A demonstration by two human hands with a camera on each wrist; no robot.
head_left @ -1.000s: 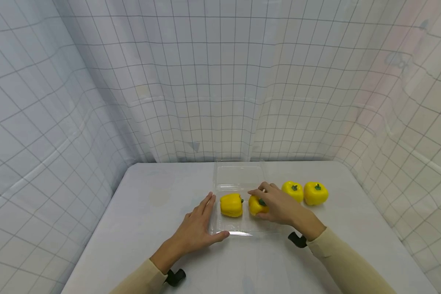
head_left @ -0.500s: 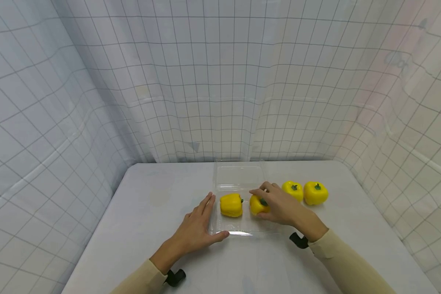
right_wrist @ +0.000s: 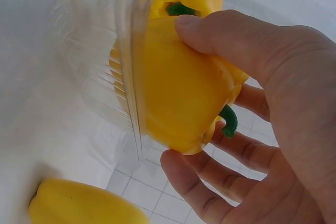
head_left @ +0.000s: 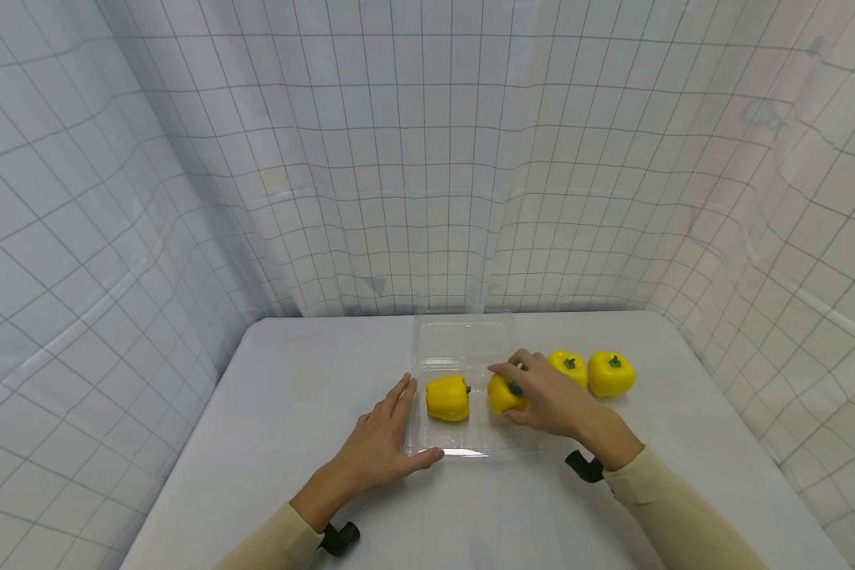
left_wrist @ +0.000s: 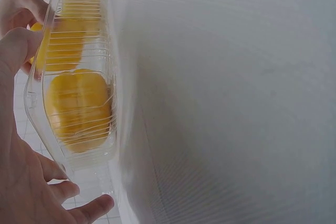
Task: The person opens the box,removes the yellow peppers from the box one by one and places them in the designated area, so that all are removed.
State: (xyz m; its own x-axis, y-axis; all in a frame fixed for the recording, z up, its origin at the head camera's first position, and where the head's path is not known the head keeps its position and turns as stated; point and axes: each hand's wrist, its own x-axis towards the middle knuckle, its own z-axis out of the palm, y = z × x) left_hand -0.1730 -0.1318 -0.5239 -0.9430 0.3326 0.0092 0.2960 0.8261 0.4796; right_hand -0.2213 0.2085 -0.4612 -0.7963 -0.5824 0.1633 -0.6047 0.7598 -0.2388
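My right hand (head_left: pixel 556 400) grips a yellow bell pepper (right_wrist: pixel 178 87), thumb on one side and fingers on the other. Its green stem (right_wrist: pixel 229 121) points toward the palm. This pepper is at the right side of a clear plastic clamshell container (head_left: pixel 463 454), partly inside its wall. A second yellow bell pepper (head_left: pixel 448 398) lies on its side in the container's left half. My left hand (head_left: pixel 376 447) rests at the container's left front corner, fingers straight along the left edge and thumb along the front rim. Ribbed clear walls stand before both peppers in the left wrist view.
Two more yellow bell peppers, one (head_left: pixel 568 370) partly behind my right hand and another (head_left: pixel 611 374) beside it, stand stem-up on the white table (head_left: pixel 299 396). The container's clear lid (head_left: pixel 463 340) lies folded back. A white gridded curtain (head_left: pixel 427 158) surrounds the table.
My right hand has shifted slightly to the right with the bell pepper in its grip, widening the gap to the pepper on the left. The left hand has stayed in place.
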